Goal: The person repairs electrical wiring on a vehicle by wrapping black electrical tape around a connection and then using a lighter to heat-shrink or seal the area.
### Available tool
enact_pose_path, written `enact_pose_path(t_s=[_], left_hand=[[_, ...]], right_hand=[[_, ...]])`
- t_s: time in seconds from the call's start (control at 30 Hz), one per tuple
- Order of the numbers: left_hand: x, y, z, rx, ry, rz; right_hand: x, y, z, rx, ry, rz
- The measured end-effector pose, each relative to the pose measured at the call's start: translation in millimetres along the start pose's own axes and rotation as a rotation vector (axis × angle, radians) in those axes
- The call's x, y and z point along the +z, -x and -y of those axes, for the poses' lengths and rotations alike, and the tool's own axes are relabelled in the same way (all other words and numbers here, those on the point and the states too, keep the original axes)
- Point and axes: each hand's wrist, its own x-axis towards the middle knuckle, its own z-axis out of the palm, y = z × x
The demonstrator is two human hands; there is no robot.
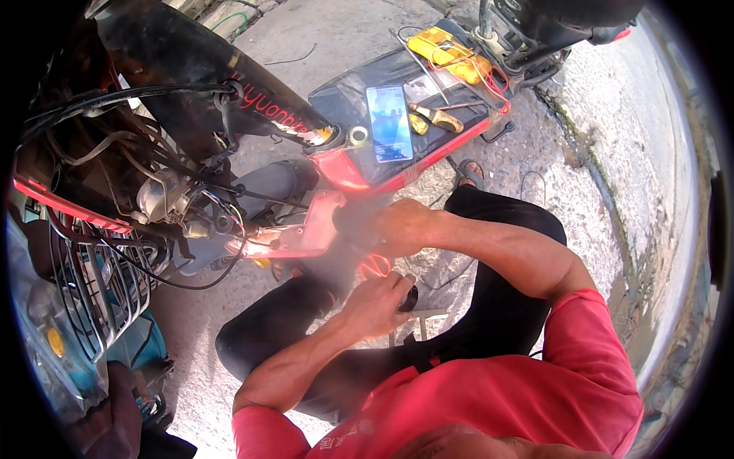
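My left hand (378,306) is closed around a black rounded object (410,297), of which only the end shows. Above it, my right hand (405,228) is closed beside a pinkish-red plastic panel (312,229); a hazy dark smear covers its fingertips, so what it grips cannot be made out. Between the two hands hangs a loop of red wire (375,266). The panel sits low in front of the electric bike's black frame tube (214,76). Left of the panel, a bundle of thin coloured wires (225,208) spills from the bike.
On the bike's footboard (336,92) lie a phone (390,126) with a lit screen, yellow-handled tools (437,117) and a yellow multimeter (442,47) with red leads. A metal wire basket (99,291) stands at the left. Black cables cross nearby; concrete ground (199,336) lies below.
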Motion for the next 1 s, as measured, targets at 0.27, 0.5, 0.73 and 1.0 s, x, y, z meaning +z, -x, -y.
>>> enact_pose_path(t_s=[0.27,0.5,0.73,1.0], left_hand=[[-5.2,1.7,-4.6,-0.003,0.024,0.002],[-6.6,2.7,-4.9,-0.003,0.029,-0.002],[-6.0,2.2,-4.9,-0.001,0.022,-0.005],[-3.6,1.3,-3.8,-0.004,0.011,0.004]], right_hand=[[2.5,-2.2,0.1,0.006,0.007,-0.012],[1.4,-2.4,2.1,0.007,-0.014,-0.013],[4.3,-2.2,0.4,-0.013,-0.053,-0.055],[5.3,-2.2,-0.6,-0.022,-0.058,-0.051]])
